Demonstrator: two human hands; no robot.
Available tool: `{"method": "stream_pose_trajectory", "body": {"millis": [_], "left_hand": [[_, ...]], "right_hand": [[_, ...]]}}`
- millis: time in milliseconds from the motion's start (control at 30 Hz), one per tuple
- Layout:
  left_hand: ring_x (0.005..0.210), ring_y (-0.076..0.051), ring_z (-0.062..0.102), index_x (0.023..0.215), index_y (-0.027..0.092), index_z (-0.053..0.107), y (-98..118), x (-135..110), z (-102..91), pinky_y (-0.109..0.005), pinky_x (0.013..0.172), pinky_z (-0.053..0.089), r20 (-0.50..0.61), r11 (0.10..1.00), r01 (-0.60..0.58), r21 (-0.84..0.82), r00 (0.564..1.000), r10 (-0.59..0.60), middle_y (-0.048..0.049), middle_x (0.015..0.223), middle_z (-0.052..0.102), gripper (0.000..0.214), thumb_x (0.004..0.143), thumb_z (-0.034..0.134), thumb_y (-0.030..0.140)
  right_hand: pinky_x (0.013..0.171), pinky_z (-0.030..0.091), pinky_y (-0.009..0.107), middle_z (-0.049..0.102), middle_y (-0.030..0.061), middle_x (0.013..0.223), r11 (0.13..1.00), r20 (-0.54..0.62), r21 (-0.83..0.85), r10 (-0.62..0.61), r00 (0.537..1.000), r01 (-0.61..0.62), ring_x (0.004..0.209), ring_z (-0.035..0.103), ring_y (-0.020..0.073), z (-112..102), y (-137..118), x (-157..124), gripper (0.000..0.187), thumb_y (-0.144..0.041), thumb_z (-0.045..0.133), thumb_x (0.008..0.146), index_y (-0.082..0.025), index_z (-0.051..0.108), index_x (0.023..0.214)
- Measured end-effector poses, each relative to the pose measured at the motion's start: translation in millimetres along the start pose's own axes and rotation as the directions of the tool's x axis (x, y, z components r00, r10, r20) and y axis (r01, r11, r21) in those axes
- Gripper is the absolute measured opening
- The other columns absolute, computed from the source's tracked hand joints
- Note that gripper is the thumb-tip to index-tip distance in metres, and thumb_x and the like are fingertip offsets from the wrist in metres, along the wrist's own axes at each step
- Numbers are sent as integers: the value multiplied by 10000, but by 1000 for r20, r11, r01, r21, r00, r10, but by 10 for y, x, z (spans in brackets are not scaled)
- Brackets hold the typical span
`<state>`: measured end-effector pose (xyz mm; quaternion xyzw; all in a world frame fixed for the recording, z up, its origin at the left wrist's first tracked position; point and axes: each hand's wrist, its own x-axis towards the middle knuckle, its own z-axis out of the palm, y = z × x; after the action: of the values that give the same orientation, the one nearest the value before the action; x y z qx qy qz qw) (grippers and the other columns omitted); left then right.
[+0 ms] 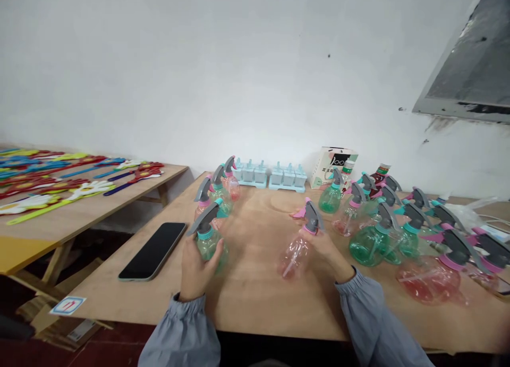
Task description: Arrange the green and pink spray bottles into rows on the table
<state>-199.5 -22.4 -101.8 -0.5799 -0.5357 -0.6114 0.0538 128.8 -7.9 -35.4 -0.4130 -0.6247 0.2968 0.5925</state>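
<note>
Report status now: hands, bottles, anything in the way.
Left hand grips green spray bottle. Right hand holds pink spray bottle by the neck. Phone lies left; clustered spray bottles crowd the right.

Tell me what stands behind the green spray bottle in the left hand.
Behind the green spray bottle in the left hand: a pink bottle, another green bottle and, farthest back, a second pink bottle. The nearer pink bottle's base is covered.

It looks like a workroom: many bottles (pixel 367 246) by the right hand (pixel 322 244), bright shapes (pixel 91 189) far to its left.
</note>
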Motion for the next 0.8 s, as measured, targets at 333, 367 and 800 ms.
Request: {"method": "stream_pose_trajectory", "body": {"millis": [333,367,800], "left_hand": [[1158,-359,704,1319,186,556,12,-1,-6,-507,1006,572,7,999,26,-21,1000,-26,-146,1187,687,611,873,702,578],[1157,-358,704,1319,185,555,17,0,-8,-504,1002,572,6,999,26,-21,1000,-26,-147,1191,687,609,874,703,573],[1179,-351,704,1335,186,546,40,1,-14,-499,1015,572,2,1000,7,-18,1000,-7,-150,1221,690,600,887,704,551]], "right_hand": [[929,593,471,742,47,879,996,-17,80,49,999,-47,914,704,284,8,0,5,508,-729,818,665,-298,707,910],[921,596,469,739,46,871,993,-67,101,61,996,-54,900,706,281,13,0,0,501,-724,813,667,-294,694,895],[828,634,445,759,60,835,970,-22,218,116,993,-108,838,738,279,64,-172,-48,430,-657,758,713,-271,682,886]]}}
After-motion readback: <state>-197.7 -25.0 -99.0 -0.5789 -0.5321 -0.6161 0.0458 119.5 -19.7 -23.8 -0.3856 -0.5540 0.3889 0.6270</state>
